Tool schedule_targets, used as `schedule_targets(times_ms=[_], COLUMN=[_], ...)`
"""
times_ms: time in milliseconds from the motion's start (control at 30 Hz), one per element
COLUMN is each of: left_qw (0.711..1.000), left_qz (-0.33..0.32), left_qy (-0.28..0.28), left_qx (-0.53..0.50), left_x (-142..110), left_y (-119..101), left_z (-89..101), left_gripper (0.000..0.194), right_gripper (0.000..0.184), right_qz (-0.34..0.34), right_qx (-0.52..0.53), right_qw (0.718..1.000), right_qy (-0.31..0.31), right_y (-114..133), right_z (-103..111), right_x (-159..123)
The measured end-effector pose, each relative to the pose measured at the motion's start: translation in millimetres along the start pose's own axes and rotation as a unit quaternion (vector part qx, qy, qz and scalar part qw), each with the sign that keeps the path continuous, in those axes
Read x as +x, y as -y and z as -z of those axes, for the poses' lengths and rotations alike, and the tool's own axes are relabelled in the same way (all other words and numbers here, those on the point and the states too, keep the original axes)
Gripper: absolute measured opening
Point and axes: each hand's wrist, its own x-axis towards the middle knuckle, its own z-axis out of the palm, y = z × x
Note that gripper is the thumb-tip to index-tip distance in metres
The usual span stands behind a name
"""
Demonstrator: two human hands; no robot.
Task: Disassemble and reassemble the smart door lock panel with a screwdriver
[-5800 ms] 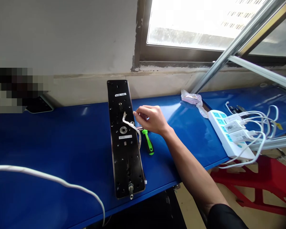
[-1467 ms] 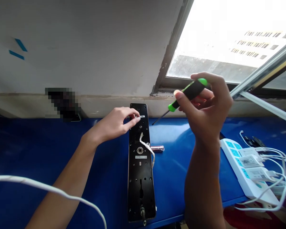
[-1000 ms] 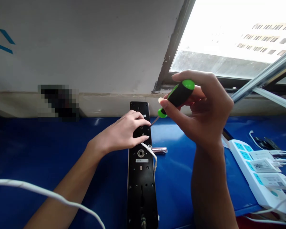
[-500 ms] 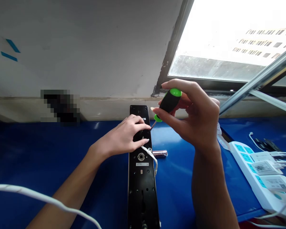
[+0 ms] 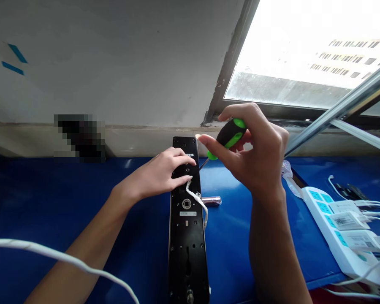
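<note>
Gripping green-and-black screwdriver point(image 5: 232, 133) in curled right hand point(image 5: 256, 143), right of long black rectangular panel point(image 5: 194, 234); resting half-open, empty left hand point(image 5: 167, 169) across it.

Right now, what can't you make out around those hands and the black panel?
In the head view:
Black panel: near end cut off by the bottom edge.
Panel surface beneath the left hand: hidden by it.
Screwdriver: tip too small to tell whether it meets a screw.
Lower label: print too blurred to read.
White foreground cable: ends cut off by the left and bottom edges.
</note>
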Motion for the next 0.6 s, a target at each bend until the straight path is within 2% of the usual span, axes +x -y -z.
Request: schedule_targets(times_ms=[167,433,600], left_qw=[1.0,0.999,0.999], left_qz=[-0.021,-0.039,-0.044], left_qy=[-0.008,-0.022,-0.025], left_qx=[0.01,0.007,0.02], left_x=[1.3,0.8,0.3], left_y=[0.3,-0.9,-2.1], left_z=[4.1,2.4,2.3], left_gripper=[0.017,0.015,0.017], right_gripper=[0.023,0.026,0.02], right_qz=[-0.015,-0.022,-0.045], right_qx=[0.028,0.066,0.101], right_qw=[0.999,0.998,0.993], right_qy=[-0.002,-0.006,0.031], right_y=[4.1,0.9,-0.9], right_z=[-0.8,-1.2,3.7], right_x=[0.3,-0.9,-1.3])
